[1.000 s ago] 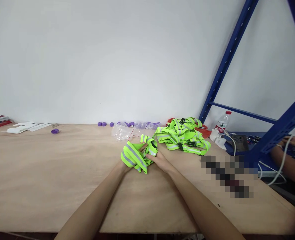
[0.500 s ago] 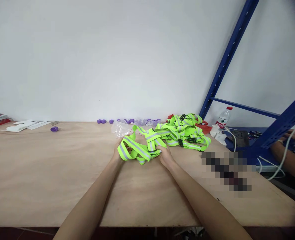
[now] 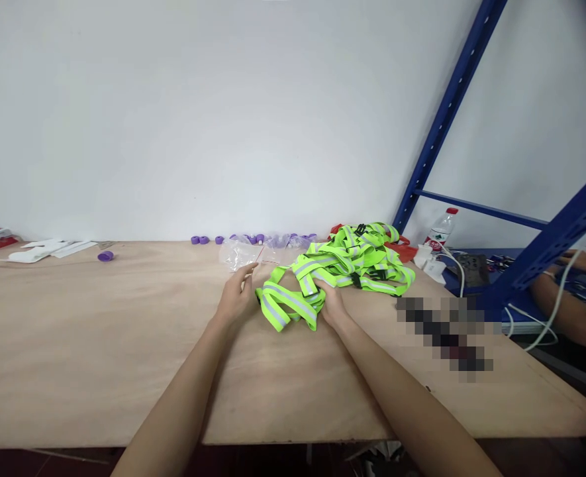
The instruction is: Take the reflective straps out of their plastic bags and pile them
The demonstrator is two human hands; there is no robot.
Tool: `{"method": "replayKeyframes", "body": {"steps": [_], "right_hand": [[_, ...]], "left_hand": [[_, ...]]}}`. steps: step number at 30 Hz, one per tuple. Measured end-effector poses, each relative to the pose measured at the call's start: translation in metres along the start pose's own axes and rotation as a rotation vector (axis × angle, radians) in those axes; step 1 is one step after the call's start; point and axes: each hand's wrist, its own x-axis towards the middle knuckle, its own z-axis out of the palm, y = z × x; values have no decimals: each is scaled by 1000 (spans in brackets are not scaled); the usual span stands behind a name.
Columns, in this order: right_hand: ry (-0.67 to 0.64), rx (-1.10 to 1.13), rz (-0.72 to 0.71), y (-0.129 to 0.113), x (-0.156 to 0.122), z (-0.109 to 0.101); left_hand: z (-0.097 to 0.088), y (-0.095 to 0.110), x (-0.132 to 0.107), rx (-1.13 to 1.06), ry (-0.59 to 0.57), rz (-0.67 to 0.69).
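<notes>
My right hand is closed on a neon-yellow reflective strap harness with grey stripes, whose loops hang toward the table's middle. To its left, my left hand is apart from the straps. Its fingers are stretched forward with the thumb a little apart, near the clear plastic bags. Behind my right hand lies a tangled heap of the same neon straps with black buckles. Where the held harness ends and the heap begins is hard to tell.
Purple rolls line the wall, and one purple roll lies further left near white flat pieces. A red-capped bottle stands by the blue rack. At the far right is another person's arm.
My left hand has let go of the strap loops and moved slightly toward the plastic bags. The loops have shifted right and dropped lower, still in my right hand.
</notes>
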Motion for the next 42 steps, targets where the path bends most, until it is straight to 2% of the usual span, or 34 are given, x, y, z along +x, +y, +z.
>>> {"method": "replayKeyframes", "body": {"steps": [2, 5, 7, 9, 14, 17, 23, 27, 32, 35, 38, 42], "right_hand": [[-60, -72, -22, -2, -6, 4], [-166, -184, -27, -4, -16, 9], [-236, -218, 8, -5, -20, 12], [-296, -216, 75, -5, -22, 13], [-351, -235, 147, -5, -23, 12], [-354, -240, 182, -6, -22, 10], [-421, -228, 246, -11, -21, 8], [-495, -184, 304, -11, -19, 5], [-585, -93, 395, -11, -16, 2], [-635, -75, 441, -13, -17, 1], [-658, -55, 486, -15, -18, 0], [-678, -31, 478, -14, -18, 1]], "left_hand": [[6, 5, -3, -5, -24, 7], [19, 10, -7, 2, -163, 55], [26, 10, -9, -5, -246, 84], [30, 8, -9, 2, -275, 93], [31, 5, -7, 164, -222, 75], [29, 7, -7, 156, -194, 77], [31, 10, -7, -37, -143, 75], [30, 12, -7, -185, -116, -41], [28, 19, -6, -469, -194, -226], [30, 22, -7, -614, -193, -320], [34, 22, -7, -723, -146, -349], [39, 19, -4, -771, 14, -387]]}}
